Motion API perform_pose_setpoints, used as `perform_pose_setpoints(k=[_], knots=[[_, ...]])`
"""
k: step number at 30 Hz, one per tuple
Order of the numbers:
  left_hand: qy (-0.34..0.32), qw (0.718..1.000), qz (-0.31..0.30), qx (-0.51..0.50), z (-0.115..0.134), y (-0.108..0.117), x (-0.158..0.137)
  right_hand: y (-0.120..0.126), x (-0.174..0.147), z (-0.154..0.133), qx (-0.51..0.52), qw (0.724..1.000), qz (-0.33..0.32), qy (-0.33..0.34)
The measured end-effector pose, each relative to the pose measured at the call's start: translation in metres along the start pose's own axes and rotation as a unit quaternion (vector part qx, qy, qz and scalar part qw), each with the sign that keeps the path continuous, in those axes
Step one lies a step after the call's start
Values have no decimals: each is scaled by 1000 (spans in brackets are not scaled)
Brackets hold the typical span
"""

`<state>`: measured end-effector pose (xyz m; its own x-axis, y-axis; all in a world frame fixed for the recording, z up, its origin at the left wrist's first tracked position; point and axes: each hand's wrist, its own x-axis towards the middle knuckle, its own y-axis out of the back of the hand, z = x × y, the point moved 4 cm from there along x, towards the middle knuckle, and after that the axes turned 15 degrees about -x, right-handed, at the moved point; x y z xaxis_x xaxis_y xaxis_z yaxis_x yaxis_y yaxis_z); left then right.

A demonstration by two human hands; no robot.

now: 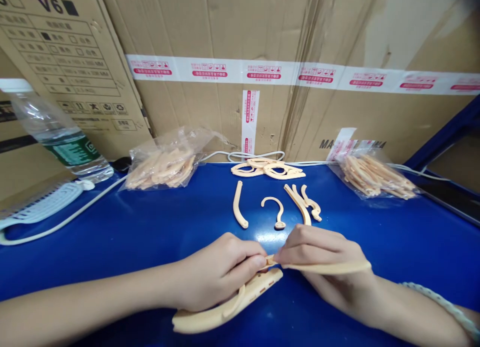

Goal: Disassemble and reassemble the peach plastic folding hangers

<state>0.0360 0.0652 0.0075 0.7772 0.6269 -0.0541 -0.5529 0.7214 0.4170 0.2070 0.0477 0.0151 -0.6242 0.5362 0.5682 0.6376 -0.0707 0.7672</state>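
Note:
My left hand [221,272] is closed on a beige plastic hanger arm [258,289], slotted along one edge, which slants below the fingers. My right hand [330,267] grips another curved hanger arm [330,268] that runs back along the palm. The fingertips of both hands meet over a small joint, and the fingers partly hide how the pieces fit there. Just beyond lie a loose hanger hook [279,209], a single curved arm [239,205] and, near my right knuckles, more arm pieces [297,202] with a second hook [315,207].
Folded hangers [268,168] lie at the back of the blue table [150,252]. Clear bags of beige parts sit at left [165,167] and right [375,174]. On the left are a water bottle [71,142], a pale hairbrush [48,202] and a white cable [75,215]. Cardboard boxes [213,32] wall the back.

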Motion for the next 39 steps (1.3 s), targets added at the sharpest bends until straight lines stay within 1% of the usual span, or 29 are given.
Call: perform_pose_setpoints(k=[3,5,9,11,12,14,15,16,17,18,19,20,21,22,24,26,27,29,31,34,37,39], knots=[[-17,999,-3,29,1,0,-1,2,-2,-7,-64,995,-1,72],[-24,999,-2,45,1,0,-1,3,-2,-9,-102,989,9,109],[-29,998,-3,54,2,0,-1,2,-4,-9,-170,973,17,153],[-27,998,-12,52,2,0,-1,-1,-6,-13,-179,969,27,169],[-24,999,-15,43,1,0,0,-2,-7,-17,-177,969,43,168],[-17,1000,-7,6,-2,1,2,-1,-9,-25,-161,973,88,136],[-8,999,-1,-31,-4,2,3,2,-8,-28,-151,976,116,110],[6,997,5,-82,-8,3,4,6,-7,-29,-139,977,135,85],[24,989,10,-147,-13,4,5,11,-5,-29,-128,980,139,62],[42,974,13,-221,-17,4,6,17,-1,-26,-120,983,133,43],[53,953,14,-296,-21,4,8,24,3,-20,-115,986,117,25],[55,929,22,-364,-24,5,9,32,8,-10,-115,988,100,-3],[49,907,37,-417,-26,6,11,43,12,3,-121,986,108,-44],[38,887,58,-457,-27,9,12,53,15,18,-128,981,113,-96],[32,853,104,-510,-29,14,14,67,17,49,-122,968,86,-201],[46,824,142,-546,-31,18,15,69,13,74,-110,957,16,-269],[53,813,152,-559,-32,18,15,68,11,83,-107,952,-20,-287],[55,804,163,-569,-31,19,14,60,6,94,-108,943,-81,-305],[51,806,168,-565,-31,19,14,51,2,98,-112,936,-119,-312],[53,808,179,-559,-29,19,12,42,1,101,-149,925,-146,-317],[62,805,189,-558,-26,19,12,40,-1,107,-198,911,-173,-318],[61,802,189,-564,-24,18,11,41,-4,109,-249,894,-201,-314]])
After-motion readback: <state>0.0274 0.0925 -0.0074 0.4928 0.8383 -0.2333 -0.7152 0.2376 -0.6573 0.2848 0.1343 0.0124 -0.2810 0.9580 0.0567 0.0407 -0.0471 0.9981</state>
